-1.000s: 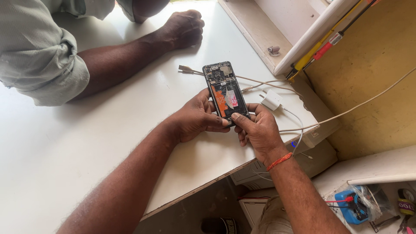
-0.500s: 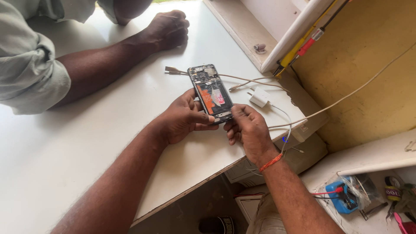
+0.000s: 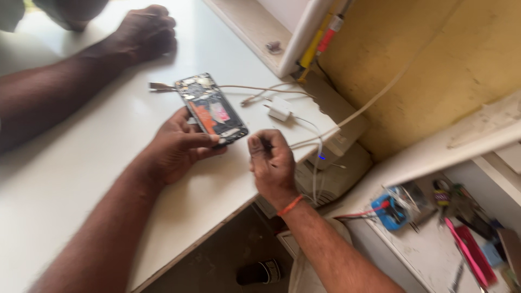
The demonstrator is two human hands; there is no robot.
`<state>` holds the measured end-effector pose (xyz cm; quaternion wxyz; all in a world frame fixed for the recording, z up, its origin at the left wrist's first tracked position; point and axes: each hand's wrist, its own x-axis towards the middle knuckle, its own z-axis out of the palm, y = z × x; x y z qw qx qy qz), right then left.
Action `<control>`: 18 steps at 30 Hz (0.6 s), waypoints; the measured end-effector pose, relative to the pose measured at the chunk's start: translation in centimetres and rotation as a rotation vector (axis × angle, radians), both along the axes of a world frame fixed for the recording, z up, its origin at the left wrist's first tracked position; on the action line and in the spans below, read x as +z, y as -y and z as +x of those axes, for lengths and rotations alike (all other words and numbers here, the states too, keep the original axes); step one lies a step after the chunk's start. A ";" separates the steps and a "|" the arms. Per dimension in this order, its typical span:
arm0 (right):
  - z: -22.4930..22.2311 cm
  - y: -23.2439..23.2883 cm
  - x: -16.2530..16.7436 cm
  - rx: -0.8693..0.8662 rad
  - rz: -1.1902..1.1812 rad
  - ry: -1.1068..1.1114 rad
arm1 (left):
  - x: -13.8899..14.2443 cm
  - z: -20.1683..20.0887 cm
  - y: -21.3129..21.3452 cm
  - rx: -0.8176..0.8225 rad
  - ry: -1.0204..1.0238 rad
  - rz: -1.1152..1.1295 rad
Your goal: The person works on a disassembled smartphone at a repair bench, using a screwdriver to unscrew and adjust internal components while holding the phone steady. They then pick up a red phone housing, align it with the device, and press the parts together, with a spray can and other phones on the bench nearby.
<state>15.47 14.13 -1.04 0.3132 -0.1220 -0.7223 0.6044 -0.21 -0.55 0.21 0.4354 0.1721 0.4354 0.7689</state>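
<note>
Gripping an opened smartphone (image 3: 211,110) by its lower edge, the left hand (image 3: 176,146) has its fingers wrapped around the near end, thumb laid along the side, so the phone rests tilted over the white counter (image 3: 81,179) with its back cover off and its orange and pink inner parts facing up. The right hand (image 3: 271,163) hovers just beside the phone's lower right corner, apart from it, with fingers curled tight into a loose fist; the motion blur makes it impossible to tell whether something thin is pinched between them. An orange band (image 3: 290,205) circles that wrist. Beyond the phone a thin beige cable (image 3: 255,88) runs across the counter, and a small white charger plug (image 3: 279,110) lies near the counter's edge with white wires trailing off it. Another person's hand (image 3: 144,32) rests closed on the counter at the far side, well apart. Down to the right, a shelf (image 3: 429,255) holds a blue tool (image 3: 392,211) and other blurred red and pink tools.
</note>
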 end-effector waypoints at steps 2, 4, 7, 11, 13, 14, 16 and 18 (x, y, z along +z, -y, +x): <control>0.6 -0.6 -0.1 0.082 -0.171 0.031 | 0.2 0.1 0.1 -0.009 -0.017 -0.018; 2.4 -1.3 -0.8 0.086 -0.196 -0.048 | 0.3 0.0 0.4 -0.003 -0.024 -0.009; 7.6 -2.9 -3.2 -0.003 0.034 -0.109 | 0.1 0.1 0.1 -0.020 -0.020 0.015; 17.7 -8.0 -5.2 -0.151 0.297 -0.043 | -0.4 -0.3 -0.5 0.006 0.003 -0.004; 21.9 -12.7 -4.7 -0.343 0.164 -0.092 | -0.8 -0.4 -0.7 0.006 0.047 0.049; 23.8 -14.9 -4.3 -0.488 0.168 -0.144 | -1.0 -0.4 -0.9 0.003 0.069 0.073; 26.4 -18.4 -3.7 -0.667 0.121 -0.188 | -1.3 -0.6 -1.3 -0.002 0.071 0.109; 26.0 -19.8 -5.6 -0.774 0.073 -0.210 | -1.5 -0.7 -1.4 -0.015 0.082 0.127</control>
